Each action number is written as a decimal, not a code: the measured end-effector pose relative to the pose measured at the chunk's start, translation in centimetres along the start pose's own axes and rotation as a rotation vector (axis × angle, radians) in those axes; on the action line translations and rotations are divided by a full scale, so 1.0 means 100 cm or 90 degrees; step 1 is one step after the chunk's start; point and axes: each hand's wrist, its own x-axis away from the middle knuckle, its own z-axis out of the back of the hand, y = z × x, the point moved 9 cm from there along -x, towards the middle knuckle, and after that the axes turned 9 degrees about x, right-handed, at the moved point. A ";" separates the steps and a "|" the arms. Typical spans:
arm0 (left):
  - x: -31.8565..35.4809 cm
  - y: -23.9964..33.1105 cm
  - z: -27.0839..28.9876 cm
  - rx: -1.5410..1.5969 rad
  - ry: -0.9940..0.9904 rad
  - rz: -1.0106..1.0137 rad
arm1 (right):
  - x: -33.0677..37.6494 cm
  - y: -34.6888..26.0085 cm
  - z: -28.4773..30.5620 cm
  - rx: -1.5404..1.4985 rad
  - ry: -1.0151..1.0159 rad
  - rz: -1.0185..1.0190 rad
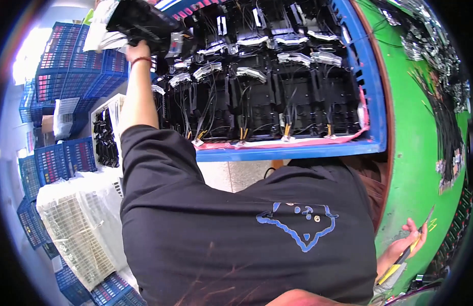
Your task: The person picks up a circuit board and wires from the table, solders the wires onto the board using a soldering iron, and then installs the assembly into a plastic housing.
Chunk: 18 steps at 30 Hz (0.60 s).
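Observation:
My left hand (139,51) reaches out to the far left, over the corner of a large blue crate (297,151). Its fingers are closed on the edge of a black plastic housing (139,23) held up there. Rows of similar black housings (254,97) with thin dark wires and pale strips fill the crate. Low on the right, my right hand (406,247) is closed around a slim pointed tool (400,262) with a yellow-and-black handle, its tip up and away from me. Exactly what kind of tool it is cannot be made out.
A green worktop (412,168) runs along the right, bearing a bundle of black wires (443,122) and a heap of shiny small parts (433,41). Blue crates (63,66) are stacked at the left. Near them stands a plastic-wrapped cream crate (76,229).

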 end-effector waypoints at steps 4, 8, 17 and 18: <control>-0.078 -0.050 0.050 -0.319 0.106 0.003 | -0.008 -0.027 -0.033 -0.011 -0.074 0.028; -0.108 -0.106 0.052 -0.394 0.065 0.048 | -0.011 -0.054 -0.061 0.024 -0.119 0.036; -0.124 -0.147 0.021 -0.341 0.036 -0.011 | -0.011 -0.086 -0.083 0.047 -0.144 0.056; -0.130 -0.148 0.018 -0.356 0.029 -0.020 | -0.010 -0.088 -0.084 0.052 -0.148 0.058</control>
